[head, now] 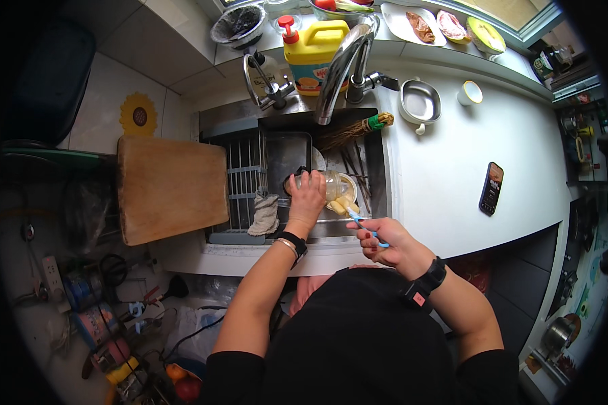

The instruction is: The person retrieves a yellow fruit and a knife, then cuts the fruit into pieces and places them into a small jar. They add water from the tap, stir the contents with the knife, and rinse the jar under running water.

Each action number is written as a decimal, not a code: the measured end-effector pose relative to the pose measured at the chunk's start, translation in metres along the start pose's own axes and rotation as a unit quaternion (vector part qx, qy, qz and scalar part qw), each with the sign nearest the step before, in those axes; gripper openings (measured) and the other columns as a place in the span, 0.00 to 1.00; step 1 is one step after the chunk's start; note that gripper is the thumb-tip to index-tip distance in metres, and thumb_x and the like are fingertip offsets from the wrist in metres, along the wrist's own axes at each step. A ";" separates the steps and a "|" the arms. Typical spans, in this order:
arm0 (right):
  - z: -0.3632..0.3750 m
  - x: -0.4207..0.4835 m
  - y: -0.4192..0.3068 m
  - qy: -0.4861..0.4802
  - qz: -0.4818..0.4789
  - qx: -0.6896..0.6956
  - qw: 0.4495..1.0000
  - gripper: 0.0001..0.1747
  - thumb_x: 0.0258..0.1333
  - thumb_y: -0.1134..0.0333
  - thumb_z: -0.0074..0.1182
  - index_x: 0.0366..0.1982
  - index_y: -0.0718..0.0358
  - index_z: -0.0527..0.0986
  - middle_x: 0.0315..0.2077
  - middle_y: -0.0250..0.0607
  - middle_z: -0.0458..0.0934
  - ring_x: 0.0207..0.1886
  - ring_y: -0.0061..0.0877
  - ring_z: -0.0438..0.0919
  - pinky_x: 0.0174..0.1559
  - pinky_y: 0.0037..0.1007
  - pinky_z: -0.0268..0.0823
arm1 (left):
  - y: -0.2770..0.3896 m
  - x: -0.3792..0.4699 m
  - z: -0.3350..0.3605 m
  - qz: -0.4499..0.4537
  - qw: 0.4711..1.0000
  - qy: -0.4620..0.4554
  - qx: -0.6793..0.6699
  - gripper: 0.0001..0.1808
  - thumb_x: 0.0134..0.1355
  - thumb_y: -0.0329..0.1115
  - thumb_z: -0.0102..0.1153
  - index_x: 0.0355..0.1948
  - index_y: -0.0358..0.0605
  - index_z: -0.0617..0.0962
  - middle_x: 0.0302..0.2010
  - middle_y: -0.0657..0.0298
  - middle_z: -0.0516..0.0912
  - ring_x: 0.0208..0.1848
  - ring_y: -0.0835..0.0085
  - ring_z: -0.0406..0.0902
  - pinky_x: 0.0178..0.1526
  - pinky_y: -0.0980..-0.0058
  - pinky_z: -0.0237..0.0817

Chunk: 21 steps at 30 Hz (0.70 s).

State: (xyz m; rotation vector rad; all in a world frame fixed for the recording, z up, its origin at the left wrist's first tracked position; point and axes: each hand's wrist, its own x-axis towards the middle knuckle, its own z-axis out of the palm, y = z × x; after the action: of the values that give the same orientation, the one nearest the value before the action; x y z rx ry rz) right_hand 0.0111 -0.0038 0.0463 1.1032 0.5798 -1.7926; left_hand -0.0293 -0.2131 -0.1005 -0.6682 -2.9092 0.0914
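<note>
My left hand [308, 197] grips a clear jar [333, 185] with a dark base or lid. The jar lies on its side, its mouth toward the right over a pale bowl [354, 191] in the sink. Pale yellow chunks [340, 205] sit at the bowl's near side, below the jar's mouth. In my right hand [391, 242] is a small utensil with a light-blue handle [382, 244]. Its pale tip touches or nearly touches the chunks; the exact kind of utensil is hard to tell.
The sink holds a drying rack [243, 174], a dark tray [286, 147], a straw brush [352, 131] and a cloth [264, 215]. A faucet [334, 76] arches over it. A wooden cutting board [175, 190] stands left; a metal dish [420, 101], cup [469, 93] and phone [491, 188] lie right.
</note>
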 end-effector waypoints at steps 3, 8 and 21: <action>-0.022 -0.016 -0.013 -0.018 -0.026 -0.175 0.984 0.12 0.70 0.70 0.40 0.49 0.64 0.70 0.21 0.31 0.71 0.15 0.15 0.62 0.19 0.20 0.56 | -0.015 -0.004 0.001 -0.046 0.992 -0.049 -0.105 0.28 0.54 0.29 0.61 0.57 0.41 0.71 0.58 0.54 0.73 0.62 0.56 0.69 0.65 0.44 0.58; -0.061 -0.022 -0.036 0.027 -0.226 -0.540 0.810 0.17 0.69 0.69 0.44 0.57 0.59 0.72 0.22 0.39 0.75 0.20 0.29 0.74 0.24 0.32 0.68 | -0.043 -0.015 -0.002 -0.104 0.898 -0.132 -0.406 0.39 0.40 0.27 0.72 0.56 0.39 0.70 0.56 0.49 0.75 0.60 0.47 0.69 0.65 0.62 0.62; 0.013 0.040 -0.072 0.057 -0.437 -0.882 0.166 0.13 0.66 0.62 0.49 0.41 0.56 0.83 0.25 0.44 0.80 0.29 0.39 0.83 0.30 0.40 0.74 | -0.037 0.012 -0.021 -0.030 0.808 -0.221 -0.546 0.38 0.40 0.29 0.72 0.55 0.42 0.72 0.50 0.51 0.78 0.56 0.51 0.72 0.62 0.62 0.63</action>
State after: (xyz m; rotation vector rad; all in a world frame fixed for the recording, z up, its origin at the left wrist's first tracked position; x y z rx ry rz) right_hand -0.0654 0.0015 0.0131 -1.1372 2.6111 -0.2559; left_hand -0.0519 -0.2405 -0.0744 -0.7181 -3.1672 -1.7591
